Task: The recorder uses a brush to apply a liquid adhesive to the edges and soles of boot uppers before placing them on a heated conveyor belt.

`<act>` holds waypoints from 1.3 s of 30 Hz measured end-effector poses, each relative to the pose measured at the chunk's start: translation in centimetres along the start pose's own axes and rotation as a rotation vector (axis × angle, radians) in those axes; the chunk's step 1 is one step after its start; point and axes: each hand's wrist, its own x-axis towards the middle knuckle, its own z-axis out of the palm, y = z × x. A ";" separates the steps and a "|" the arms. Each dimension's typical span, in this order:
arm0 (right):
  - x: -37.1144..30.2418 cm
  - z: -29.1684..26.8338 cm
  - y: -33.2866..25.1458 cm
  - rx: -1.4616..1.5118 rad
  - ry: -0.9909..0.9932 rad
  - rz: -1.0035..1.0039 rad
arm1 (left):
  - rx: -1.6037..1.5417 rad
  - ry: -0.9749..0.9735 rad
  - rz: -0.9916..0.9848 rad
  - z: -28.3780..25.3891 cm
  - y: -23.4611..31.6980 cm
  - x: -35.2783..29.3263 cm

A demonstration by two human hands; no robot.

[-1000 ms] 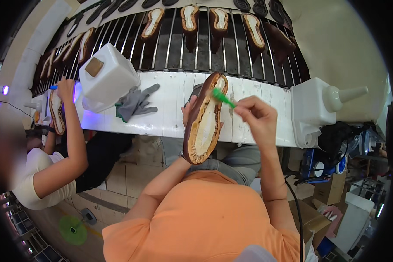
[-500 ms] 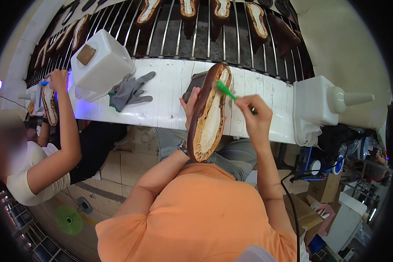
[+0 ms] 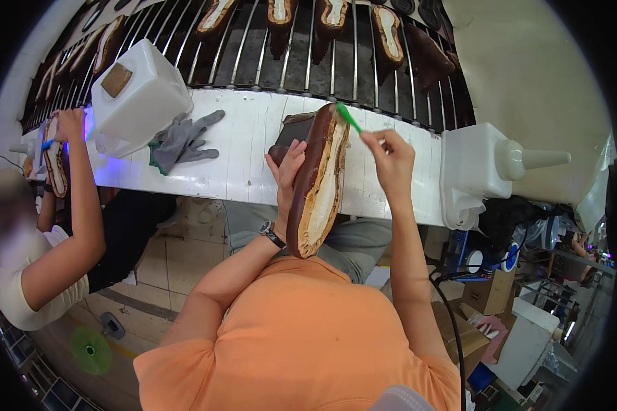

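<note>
My left hand [image 3: 289,171] holds a dark brown leather shoe upper [image 3: 299,198] from its left side, fingers against the leather. The upper is tilted sole side up, showing a pale insole and a tan folded edge all around. A green-handled brush [image 3: 352,120] is pinched in my right hand [image 3: 391,159]. Its bristles touch the far end of the upper's underside. Behind the upper, a dark leather part [image 3: 296,130] rests on the white bench [image 3: 243,147]; whether it belongs to the same shoe I cannot tell.
A white plastic container [image 3: 140,96] and a grey glove [image 3: 188,140] are on the bench to the left. Another white container with a spout [image 3: 483,171] stands at the right. Beyond, a roller rack [image 3: 253,51] carries several similar uppers. A co-worker [image 3: 62,240] handles one at far left.
The brush has moved from the inner edge to the far tip of the upper. My left hand's fingers show more along its side. The whole view has shifted slightly.
</note>
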 end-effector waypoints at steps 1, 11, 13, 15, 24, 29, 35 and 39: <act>0.9 0.1 0.5 -0.090 0.040 0.048 | 0.002 -0.007 -0.001 0.0 -0.1 0.1; -2.5 -2.4 -0.8 0.376 -0.290 0.178 | -0.074 0.020 -0.024 0.1 -0.6 -0.4; -0.7 -1.6 0.3 0.215 -0.187 0.158 | -0.040 0.001 0.007 0.4 -0.8 -0.5; 1.2 -0.9 1.6 0.060 -0.121 0.133 | -0.090 0.077 0.062 0.7 -0.9 -0.6; -0.6 -2.1 -0.1 0.223 -0.300 0.236 | -0.059 -0.068 -0.091 -0.2 -0.7 -0.6; -3.5 -2.9 -2.7 0.304 -0.387 0.209 | -0.045 -0.118 -0.091 -0.4 -0.7 -0.4; -6.6 -3.7 -6.0 0.175 -0.450 -0.095 | -0.200 -0.036 -0.040 -0.7 -0.3 0.2; -7.0 -3.4 -6.1 0.228 -0.517 -0.205 | -0.163 -0.019 -0.040 -1.0 -0.1 0.5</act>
